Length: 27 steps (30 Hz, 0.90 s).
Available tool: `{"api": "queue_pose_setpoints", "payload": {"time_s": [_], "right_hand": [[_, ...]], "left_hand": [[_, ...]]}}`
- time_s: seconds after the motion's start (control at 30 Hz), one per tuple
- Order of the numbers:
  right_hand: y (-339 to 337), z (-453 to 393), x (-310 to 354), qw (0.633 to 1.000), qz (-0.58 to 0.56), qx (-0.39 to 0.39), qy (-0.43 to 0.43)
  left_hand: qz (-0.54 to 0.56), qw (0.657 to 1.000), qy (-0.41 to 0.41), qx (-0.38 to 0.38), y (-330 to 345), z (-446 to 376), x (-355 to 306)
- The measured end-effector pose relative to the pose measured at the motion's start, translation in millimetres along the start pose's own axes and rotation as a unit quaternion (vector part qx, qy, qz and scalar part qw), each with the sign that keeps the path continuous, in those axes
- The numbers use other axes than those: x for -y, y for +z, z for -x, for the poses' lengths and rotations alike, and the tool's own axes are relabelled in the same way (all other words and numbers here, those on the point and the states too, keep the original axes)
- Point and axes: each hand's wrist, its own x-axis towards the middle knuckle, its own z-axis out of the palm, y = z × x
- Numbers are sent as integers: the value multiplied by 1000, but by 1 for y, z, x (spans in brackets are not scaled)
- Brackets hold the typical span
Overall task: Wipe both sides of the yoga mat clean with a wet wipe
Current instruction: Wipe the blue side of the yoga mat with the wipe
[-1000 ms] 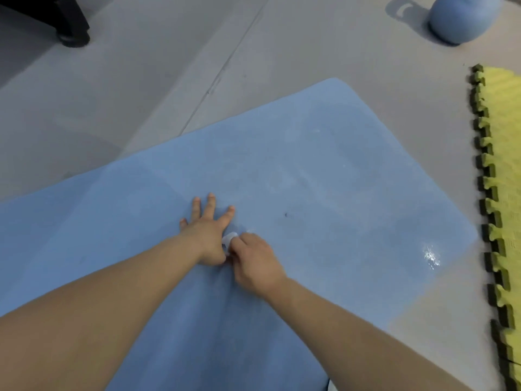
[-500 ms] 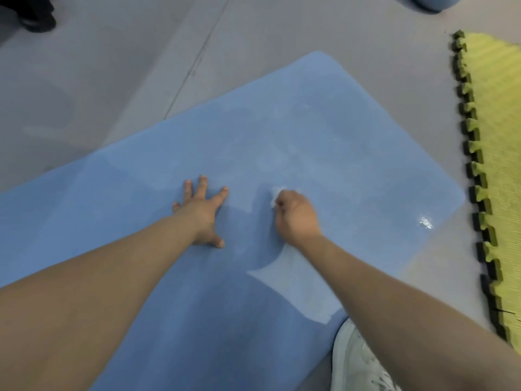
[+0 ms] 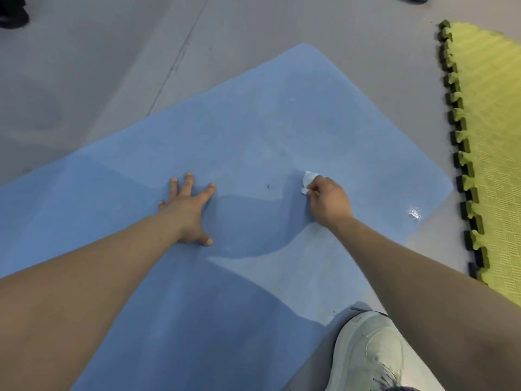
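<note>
A blue yoga mat (image 3: pixel 253 122) lies flat on the grey floor and fills the middle of the head view. My left hand (image 3: pixel 187 210) presses flat on the mat with its fingers spread. To its right, my right hand (image 3: pixel 328 200) is closed on a crumpled white wet wipe (image 3: pixel 308 179), which sticks out past the fingers and touches the mat. A small dark speck (image 3: pixel 268 187) sits on the mat between the two hands. A wet shine (image 3: pixel 413 213) shows near the mat's right corner.
A yellow-green interlocking foam mat (image 3: pixel 493 142) with dark toothed edges lies along the right side. My pale sneaker (image 3: pixel 366 354) stands at the mat's near edge, bottom right. Grey floor (image 3: pixel 98 66) stretches beyond the mat, with a dark object (image 3: pixel 11 15) at the top left.
My right hand has slid the wet wipe to the right across the mat, away from my left hand. My left hand has stayed pressed in place. The view has shifted down.
</note>
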Motion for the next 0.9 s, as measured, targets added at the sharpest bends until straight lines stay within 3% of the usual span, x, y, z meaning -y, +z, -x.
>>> {"api": "queue_pose_setpoints", "payload": {"time_s": [0.13, 0.3, 0.4, 0.5, 0.6, 0.67, 0.8, 0.9], "right_hand": [[33, 71, 37, 988, -10, 6, -156], [46, 153, 62, 934, -37, 128, -332], [31, 105, 36, 949, -10, 133, -285], [-8, 37, -21, 991, -12, 28, -132], [-34, 7, -58, 999, 16, 1, 28], [-25, 20, -48, 999, 36, 5, 11], [18, 105, -7, 982, 14, 65, -175], [33, 159, 13, 953, 12, 127, -276]], "left_hand": [[3, 1000, -7, 5, -3, 0, -2], [-7, 1000, -12, 16, -4, 2, -5], [2, 1000, -6, 15, -5, 3, -6], [5, 1000, -6, 20, -4, 5, -7], [-17, 1000, -8, 10, 1, 8, -10], [-27, 1000, -10, 2, 2, 8, -12], [-53, 998, -19, 8, 1, 8, -19], [-107, 991, 78, -15, 0, 13, -32]]}}
